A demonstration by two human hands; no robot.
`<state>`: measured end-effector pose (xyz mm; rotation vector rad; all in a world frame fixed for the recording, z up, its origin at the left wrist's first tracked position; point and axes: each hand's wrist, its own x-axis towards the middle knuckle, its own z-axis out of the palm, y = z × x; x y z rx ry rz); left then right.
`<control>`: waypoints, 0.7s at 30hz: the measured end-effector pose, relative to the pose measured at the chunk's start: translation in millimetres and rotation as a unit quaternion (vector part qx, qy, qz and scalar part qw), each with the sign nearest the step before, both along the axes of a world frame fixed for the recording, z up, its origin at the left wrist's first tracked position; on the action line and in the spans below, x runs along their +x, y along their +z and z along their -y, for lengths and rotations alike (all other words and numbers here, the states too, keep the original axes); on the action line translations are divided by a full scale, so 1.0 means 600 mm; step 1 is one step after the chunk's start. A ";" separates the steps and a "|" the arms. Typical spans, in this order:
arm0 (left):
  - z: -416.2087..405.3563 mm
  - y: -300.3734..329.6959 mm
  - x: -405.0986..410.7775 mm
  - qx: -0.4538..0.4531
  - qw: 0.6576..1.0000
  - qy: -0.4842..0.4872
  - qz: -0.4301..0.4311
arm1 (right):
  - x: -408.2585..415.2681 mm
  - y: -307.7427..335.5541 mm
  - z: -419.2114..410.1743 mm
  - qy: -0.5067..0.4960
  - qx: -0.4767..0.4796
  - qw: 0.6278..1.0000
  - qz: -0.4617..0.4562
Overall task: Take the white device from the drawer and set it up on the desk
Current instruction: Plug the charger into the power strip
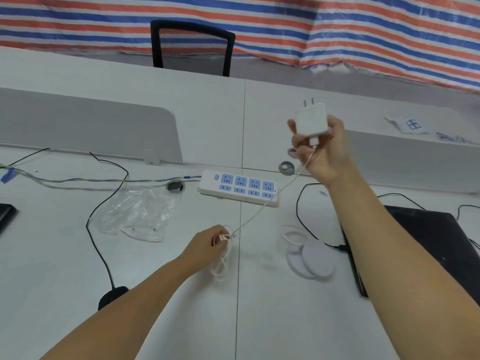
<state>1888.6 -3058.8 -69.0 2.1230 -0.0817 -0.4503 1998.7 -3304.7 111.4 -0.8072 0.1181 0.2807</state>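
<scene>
My right hand (322, 152) holds a white square power adapter (311, 119) raised above the desk, its two prongs pointing up. A thin white cable (262, 207) runs taut from the adapter's underside down to my left hand (210, 242), which grips the cable's coiled end low over the white desk (259, 307). Loose loops of the cable hang below my left fingers. A white power strip (239, 187) with blue sockets lies between my hands, further back. Two round white pads (315, 258) with their own white cord lie on the desk right of my left hand.
A crumpled clear plastic bag (137, 214) lies left of centre. Black cables (104, 224) cross the desk. A dark laptop (428, 229) sits at the right, a black object (113, 296) near my left forearm. A grey divider (91, 126) and a black mesh chair (192, 48) stand behind.
</scene>
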 end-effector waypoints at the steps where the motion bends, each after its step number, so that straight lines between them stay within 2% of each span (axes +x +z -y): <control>1: -0.006 -0.003 -0.001 0.000 1.000 -0.004 -0.019 | 0.011 -0.002 0.007 -0.018 -0.010 1.000 -0.002; 4: -0.018 -0.016 -0.007 -0.017 0.996 -0.001 -0.091 | 0.028 -0.034 0.018 -0.038 -0.120 0.990 -0.064; 6: -0.022 -0.027 -0.010 -0.025 0.993 0.006 -0.117 | 0.029 -0.070 0.017 0.014 -0.297 0.951 -0.082; 8: -0.024 -0.039 -0.004 0.000 0.994 -0.003 -0.112 | 0.031 -0.103 0.013 0.091 -0.498 0.859 -0.079; 11: -0.023 -0.048 0.005 0.083 0.995 0.010 -0.049 | 0.036 -0.132 -0.001 0.180 -0.678 0.712 -0.030; 12: -0.021 -0.048 0.008 0.087 0.996 0.011 -0.022 | 0.041 -0.138 -0.008 0.204 -0.712 0.672 -0.012; 14: -0.017 -0.042 0.010 0.082 0.996 -0.021 0.010 | 0.051 -0.149 -0.022 0.232 -0.742 0.629 0.013; 18: -0.015 -0.037 0.011 0.061 0.996 -0.053 -0.029 | 0.076 -0.161 -0.043 0.273 -0.783 0.555 0.062; 19: -0.016 -0.037 0.010 0.055 0.997 -0.049 -0.040 | 0.080 -0.163 -0.047 0.276 -0.788 0.546 0.071; 21: -0.018 -0.041 0.012 0.045 0.997 -0.037 -0.058 | 0.088 -0.170 -0.052 0.274 -0.780 0.558 0.076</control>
